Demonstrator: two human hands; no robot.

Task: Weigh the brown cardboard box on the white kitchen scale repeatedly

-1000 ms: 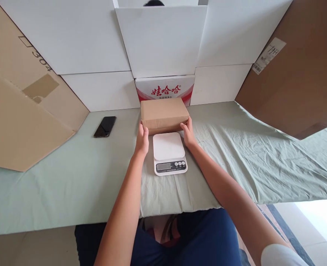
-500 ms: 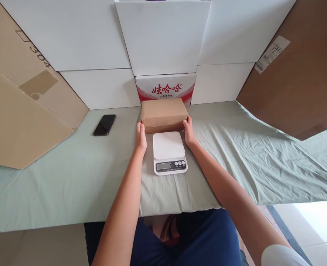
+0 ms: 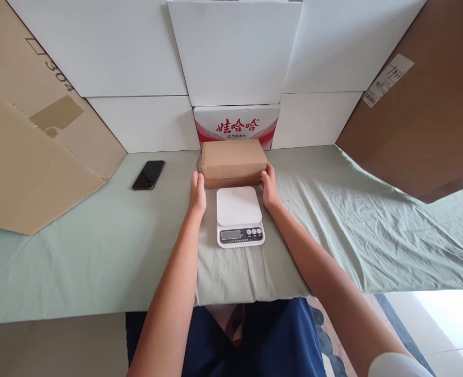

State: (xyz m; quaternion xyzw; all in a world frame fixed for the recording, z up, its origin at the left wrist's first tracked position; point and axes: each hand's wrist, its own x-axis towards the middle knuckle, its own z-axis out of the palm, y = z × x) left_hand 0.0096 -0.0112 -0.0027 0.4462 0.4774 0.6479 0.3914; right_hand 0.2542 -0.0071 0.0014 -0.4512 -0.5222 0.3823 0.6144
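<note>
l hand (image 3: pixel 198 193) spread by box (image 3: pixel 234 155), r hand (image 3: pixel 270 189) at its r end, can't tell if gripping, scale (image 3: pixel 239 207) in front

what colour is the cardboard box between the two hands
The cardboard box is light brown, seen best in the head view.

One small box (image 3: pixel 234 156); one scale (image 3: pixel 239 215); one phone (image 3: pixel 148 175).

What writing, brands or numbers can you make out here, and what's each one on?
"304": left cardboard panel.
"娃哈哈", with "®": red-and-white box.
"饮用纯净水": same box, underneath.
White label on the right cardboard panel: too unclear to read.
Scale print and button marks: too small to read.
Small brown box: none visible.
</note>
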